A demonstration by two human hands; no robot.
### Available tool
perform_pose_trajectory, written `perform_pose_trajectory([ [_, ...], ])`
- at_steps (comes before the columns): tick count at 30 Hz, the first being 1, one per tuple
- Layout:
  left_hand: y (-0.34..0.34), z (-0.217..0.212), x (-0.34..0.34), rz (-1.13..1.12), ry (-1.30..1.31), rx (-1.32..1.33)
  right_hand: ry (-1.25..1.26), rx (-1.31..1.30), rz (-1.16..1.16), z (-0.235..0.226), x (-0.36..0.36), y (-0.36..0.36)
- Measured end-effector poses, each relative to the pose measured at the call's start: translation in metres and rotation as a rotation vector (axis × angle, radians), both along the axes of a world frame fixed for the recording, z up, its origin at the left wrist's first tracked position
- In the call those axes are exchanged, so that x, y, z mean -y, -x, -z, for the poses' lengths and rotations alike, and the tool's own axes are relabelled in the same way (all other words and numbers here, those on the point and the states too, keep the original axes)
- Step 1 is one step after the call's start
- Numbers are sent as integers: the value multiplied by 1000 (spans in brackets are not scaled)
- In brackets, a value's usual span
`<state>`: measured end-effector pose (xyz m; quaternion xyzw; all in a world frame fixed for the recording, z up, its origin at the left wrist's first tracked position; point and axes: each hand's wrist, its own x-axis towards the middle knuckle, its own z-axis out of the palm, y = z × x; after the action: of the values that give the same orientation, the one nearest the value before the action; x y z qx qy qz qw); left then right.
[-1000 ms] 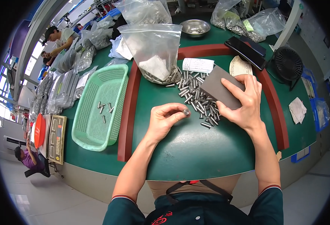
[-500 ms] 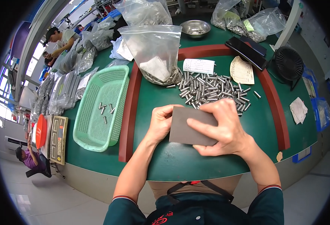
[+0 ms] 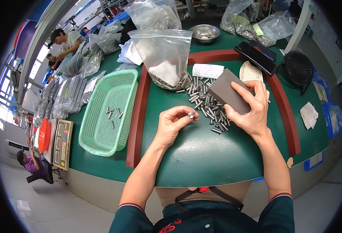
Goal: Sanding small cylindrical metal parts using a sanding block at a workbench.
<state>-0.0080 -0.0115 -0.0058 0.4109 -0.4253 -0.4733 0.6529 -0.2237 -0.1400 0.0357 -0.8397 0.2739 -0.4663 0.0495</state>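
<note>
Between the thumb and fingers of my left hand (image 3: 166, 126) is a short metal pin (image 3: 191, 115), its round end facing up toward me. My right hand (image 3: 255, 112) grips a grey-brown rectangular block (image 3: 226, 90), which looks like a sanding sponge, tilted over the loose pins. The pile of steel pins (image 3: 216, 117) lies on the green table, partly covered by the block and my right hand. A clear zip bag (image 3: 161, 54) holding more pins and a white paper stands behind my left hand. The green mesh basket (image 3: 126, 126) at left holds several pins.
A red-brown raised border (image 3: 135, 130) frames the work area. Beyond it are a metal bowl (image 3: 204, 32), a black phone (image 3: 256, 58), a black fan (image 3: 299, 68) and a white cloth (image 3: 309, 115). A scale (image 3: 63, 143) is far left; two other people are on that side.
My right hand has carried the block away from my left hand, up and right over the pile. The pin in my left hand now shows, where the block hid those fingertips before.
</note>
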Motion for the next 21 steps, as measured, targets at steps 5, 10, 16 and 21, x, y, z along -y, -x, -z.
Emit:
perform_pose_trajectory([
  [5,2,-2,1,-27,-13,14,-2,-16,-4,-1,-1,0],
  [10,2,-2,1,-11,-26,65,-4,-23,-11,-1,-3,0],
  [16,3,4,-2,-132,18,91,-48,-34,-315,-7,-19,-3],
  [21,-3,9,-2,-110,3,96,-90,-42,-462,-8,-29,-8],
])
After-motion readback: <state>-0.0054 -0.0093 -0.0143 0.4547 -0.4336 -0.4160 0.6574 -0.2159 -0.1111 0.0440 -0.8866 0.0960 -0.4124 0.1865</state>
